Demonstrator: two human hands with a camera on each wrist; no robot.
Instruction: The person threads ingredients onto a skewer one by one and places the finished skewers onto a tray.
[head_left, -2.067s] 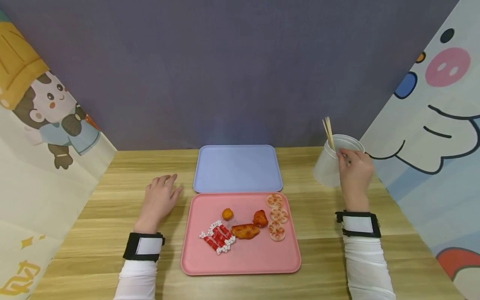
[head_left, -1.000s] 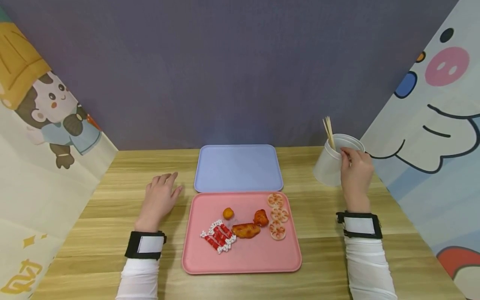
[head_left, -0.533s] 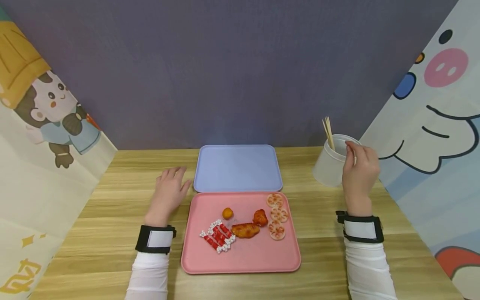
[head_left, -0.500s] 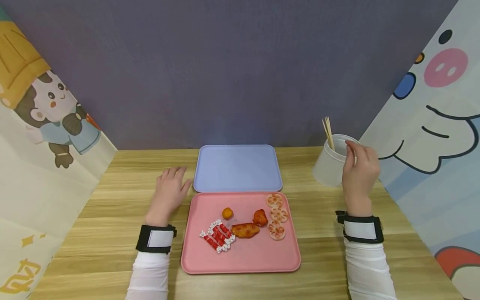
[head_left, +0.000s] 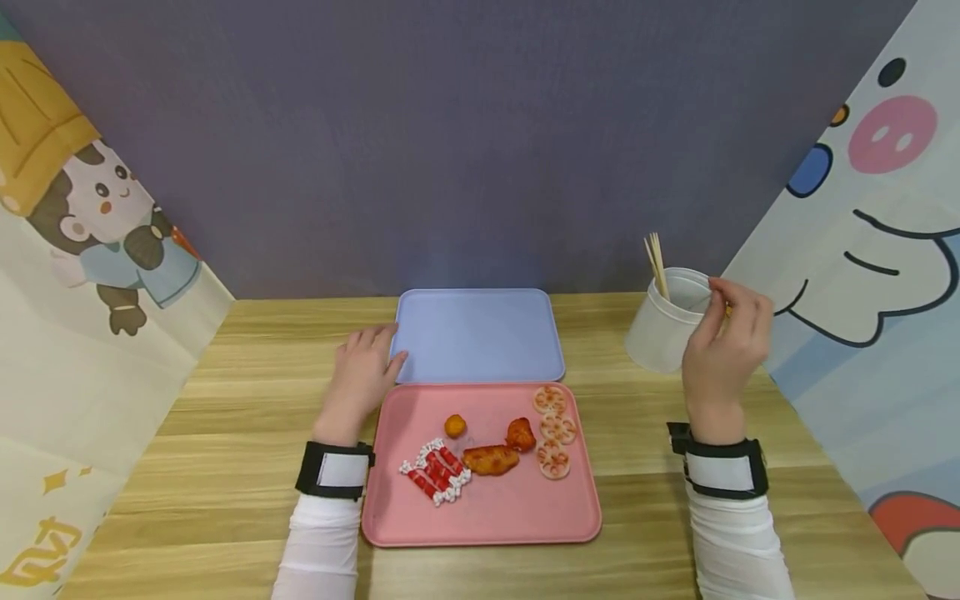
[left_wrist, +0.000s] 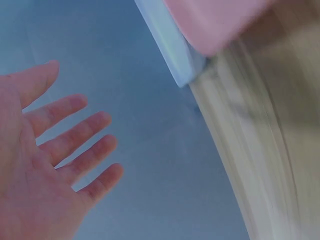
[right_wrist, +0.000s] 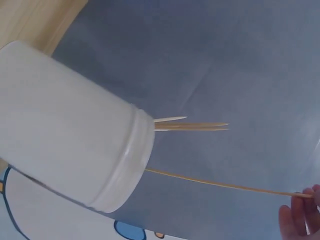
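My right hand (head_left: 726, 350) pinches the end of a thin wooden skewer (right_wrist: 225, 185); the other end is still inside the white bucket (right_wrist: 75, 125). Several more skewers (head_left: 657, 267) lean against the bucket's rim, their pointed tips sticking out. Over the left edge of the blue tray (head_left: 480, 333) hovers my left hand (head_left: 362, 371), fingers spread and holding nothing; the left wrist view shows its bare palm. In front of it lies the pink tray (head_left: 517, 517).
The pink tray bears red-and-white rolls (head_left: 437, 473), a small orange ball (head_left: 455, 427), a browned wing-shaped piece (head_left: 491, 460), a reddish chunk (head_left: 521, 435) and lotus root slices (head_left: 554, 460). A grey wall (head_left: 480, 150) rises behind the wooden table (head_left: 225, 467).
My right hand has risen and moved right, away from the bucket's rim, drawing the skewer partly out. My left hand has moved right and forward, from the table to the blue tray's edge.
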